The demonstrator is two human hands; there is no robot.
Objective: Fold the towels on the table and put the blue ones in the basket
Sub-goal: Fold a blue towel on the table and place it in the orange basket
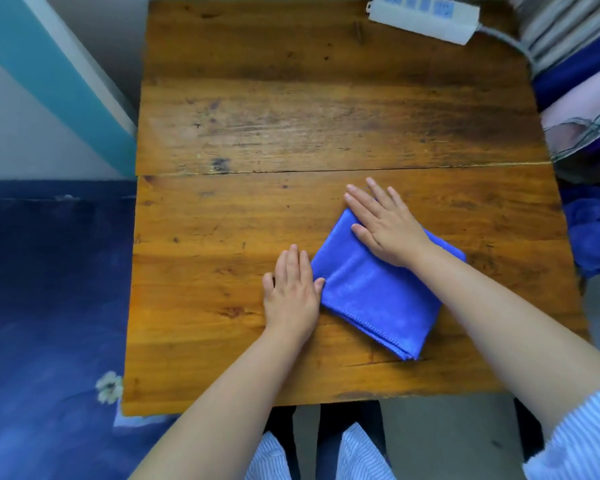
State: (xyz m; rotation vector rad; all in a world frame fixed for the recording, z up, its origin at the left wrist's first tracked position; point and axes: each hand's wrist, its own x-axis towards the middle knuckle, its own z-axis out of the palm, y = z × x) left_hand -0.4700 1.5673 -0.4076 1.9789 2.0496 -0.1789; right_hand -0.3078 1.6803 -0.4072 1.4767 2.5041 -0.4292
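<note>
Both sets of fingers were spread flat, gripping nothing: right hand [387, 226] pressed on the folded blue towel [378, 292], left hand [291, 294] on the wooden table [291, 116] touching its left edge. Towel sat lower right of centre. Power strip [425, 15] up top; couldn't spot any basket.

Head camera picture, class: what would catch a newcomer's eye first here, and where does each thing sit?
The bright blue towel, folded, lies on the near right part of the worn wooden table. The right hand presses flat on its far corner, and the left hand lies flat at its left edge. A white power strip sits at the table's far right corner.
</note>
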